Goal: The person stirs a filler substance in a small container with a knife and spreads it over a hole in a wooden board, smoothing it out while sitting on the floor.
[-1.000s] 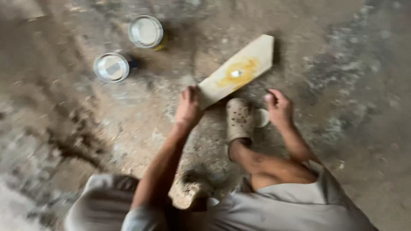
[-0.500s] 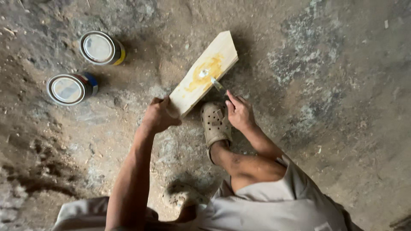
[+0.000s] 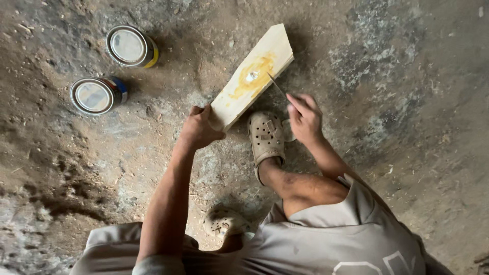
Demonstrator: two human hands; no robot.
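Observation:
A pale wooden board (image 3: pixel 253 76) with a pointed far end lies on the dirty concrete floor, smeared with yellow glue around a wet blob in its middle. My left hand (image 3: pixel 198 128) grips the board's near end. My right hand (image 3: pixel 304 116) holds a thin stick (image 3: pixel 277 86) whose tip reaches toward the glue patch at the board's right edge. My foot in a beige clog (image 3: pixel 266 136) rests just below the board, between my hands.
Two round tin cans with shiny lids stand on the floor at upper left, one with a yellow side (image 3: pixel 130 47) and one with a dark side (image 3: pixel 97 95). My other clog (image 3: pixel 224 222) is tucked near my body. Dust and wood shavings cover the floor.
My view has swung, so the board and cans sit further left and up in frame. My right hand has moved from beside my foot up to the board's edge with the stick.

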